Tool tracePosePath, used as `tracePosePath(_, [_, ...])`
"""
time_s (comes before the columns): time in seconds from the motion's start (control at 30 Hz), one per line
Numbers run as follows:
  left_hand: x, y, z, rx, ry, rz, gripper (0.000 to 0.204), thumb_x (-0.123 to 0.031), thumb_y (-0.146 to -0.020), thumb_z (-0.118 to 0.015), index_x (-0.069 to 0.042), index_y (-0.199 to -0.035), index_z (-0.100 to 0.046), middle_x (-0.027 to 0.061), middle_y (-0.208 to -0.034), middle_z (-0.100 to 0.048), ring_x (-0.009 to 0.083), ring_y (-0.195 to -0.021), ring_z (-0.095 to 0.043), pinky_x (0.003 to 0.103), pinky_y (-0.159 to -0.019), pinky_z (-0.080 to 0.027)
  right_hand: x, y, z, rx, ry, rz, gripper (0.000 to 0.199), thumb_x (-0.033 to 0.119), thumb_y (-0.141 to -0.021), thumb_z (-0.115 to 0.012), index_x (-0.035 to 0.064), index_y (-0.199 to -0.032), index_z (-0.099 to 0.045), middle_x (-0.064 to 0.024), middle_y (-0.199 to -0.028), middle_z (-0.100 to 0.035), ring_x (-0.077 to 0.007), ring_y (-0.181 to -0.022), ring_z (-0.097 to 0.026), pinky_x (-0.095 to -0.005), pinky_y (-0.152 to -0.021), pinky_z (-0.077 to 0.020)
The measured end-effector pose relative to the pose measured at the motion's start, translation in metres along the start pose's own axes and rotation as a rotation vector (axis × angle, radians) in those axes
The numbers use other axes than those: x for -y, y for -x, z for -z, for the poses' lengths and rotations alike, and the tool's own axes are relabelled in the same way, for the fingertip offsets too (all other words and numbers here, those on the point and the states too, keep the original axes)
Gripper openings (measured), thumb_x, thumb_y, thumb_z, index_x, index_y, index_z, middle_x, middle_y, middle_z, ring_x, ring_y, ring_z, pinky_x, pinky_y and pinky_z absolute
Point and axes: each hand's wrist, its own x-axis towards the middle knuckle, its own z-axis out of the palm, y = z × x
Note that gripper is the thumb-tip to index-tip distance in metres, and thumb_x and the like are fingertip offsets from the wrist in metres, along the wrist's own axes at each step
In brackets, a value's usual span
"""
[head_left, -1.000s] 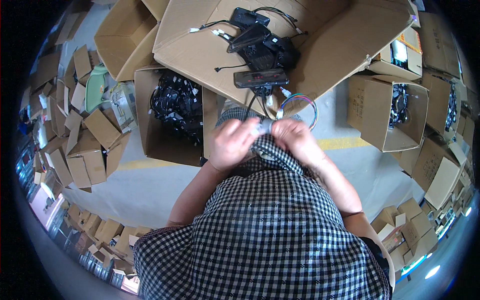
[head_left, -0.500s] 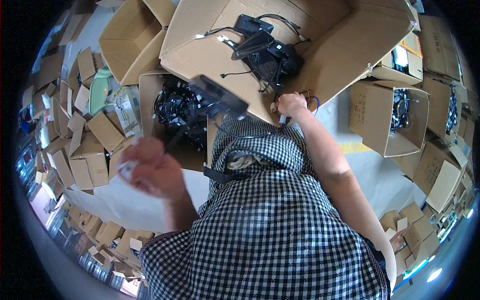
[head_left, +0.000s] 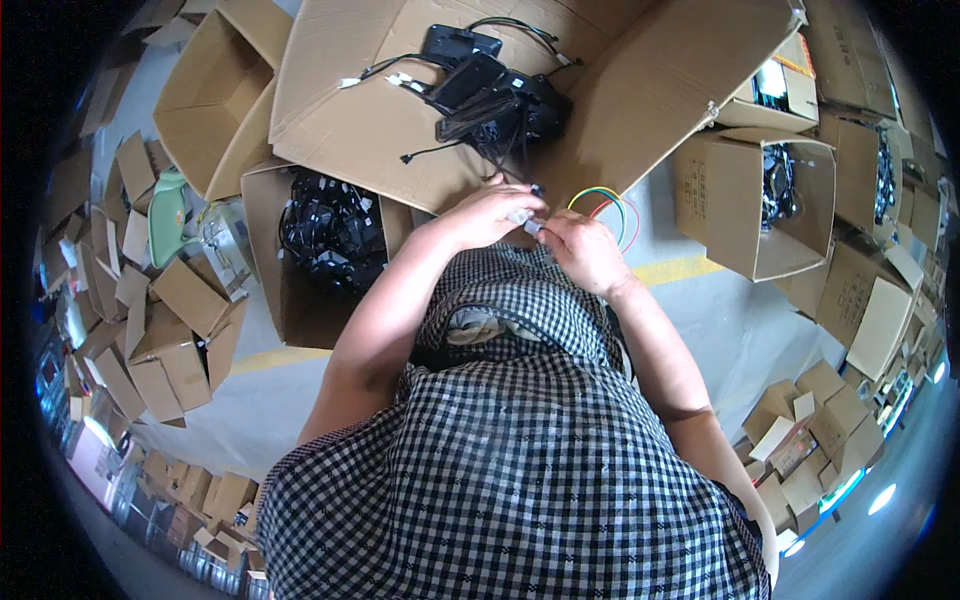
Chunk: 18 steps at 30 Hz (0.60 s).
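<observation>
Both my hands meet at the near edge of a large open cardboard box (head_left: pixel 390 180). My left hand (head_left: pixel 478 217) is closed on a white plastic connector (head_left: pixel 518 216). Close beside it, my right hand (head_left: pixel 587 252) pinches a second white connector (head_left: pixel 534 228). From the right hand rises a loop of thin coloured wires (head_left: pixel 622 205), yellow, green and red. Whether the two connectors are joined I cannot tell. Just beyond my hands, several flat black plastic devices (head_left: pixel 475 85) with black cables and white plugs lie piled in the big box.
At the left, a cardboard box (head_left: pixel 262 215) holds a tangle of black cabled parts (head_left: pixel 335 235). Another carton (head_left: pixel 215 90) stands behind it, near a green plastic chair (head_left: pixel 170 220). On the right, an open carton (head_left: pixel 715 200) contains black cables. A yellow line (head_left: pixel 675 270) crosses the grey floor.
My left hand has come from the lower left to the connectors beside my right hand. The black device that was in the air above the left box is no longer there.
</observation>
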Motion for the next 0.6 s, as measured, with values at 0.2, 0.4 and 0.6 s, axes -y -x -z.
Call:
tracePosePath(0.2, [-0.013, 0.027, -0.007, -0.082, 0.346, 0.125, 0.016, -0.015, -0.087, -0.059, -0.002, -0.095, -0.057, 0.0071, -0.086, -0.058, 0.0209, -0.081, -0.056, 0.033, -0.073, -0.044, -0.005, 0.032, -0.002, -0.152, -0.832, -0.423, 0.026, 0.024, -0.093, -0.053, 0.0004, -0.086, -0.063, -0.0042, -0.064, -0.057, -0.0103, -0.058, -0.053, -0.0257, -0.053, -0.0428])
tracePosePath(0.4, [-0.028, 0.037, -0.014, -0.294, 0.432, 0.142, 0.016, -0.014, -0.084, -0.063, -0.002, -0.092, -0.056, 0.0099, -0.081, -0.06, 0.0231, -0.072, -0.06, 0.032, -0.063, -0.046, 0.003, 0.027, -0.006, 0.006, -1.016, -0.512, 0.026, 0.025, -0.093, -0.053, 0.0038, -0.079, -0.061, 0.0046, -0.054, -0.046, -0.0043, -0.049, -0.038, -0.022, -0.046, -0.0334])
tracePosePath(0.6, [-0.038, 0.037, -0.016, -0.465, 0.066, 0.079, 0.017, -0.015, -0.079, -0.066, -0.008, -0.092, -0.058, 0.0088, -0.081, -0.06, 0.0295, -0.071, -0.06, 0.037, -0.06, -0.047, 0.008, 0.022, -0.012, -0.066, -1.512, -0.662, 0.024, 0.022, -0.09, -0.056, 0.0033, -0.076, -0.059, 0.0047, -0.05, -0.042, -0.0047, -0.043, -0.033, -0.0213, -0.041, -0.0251])
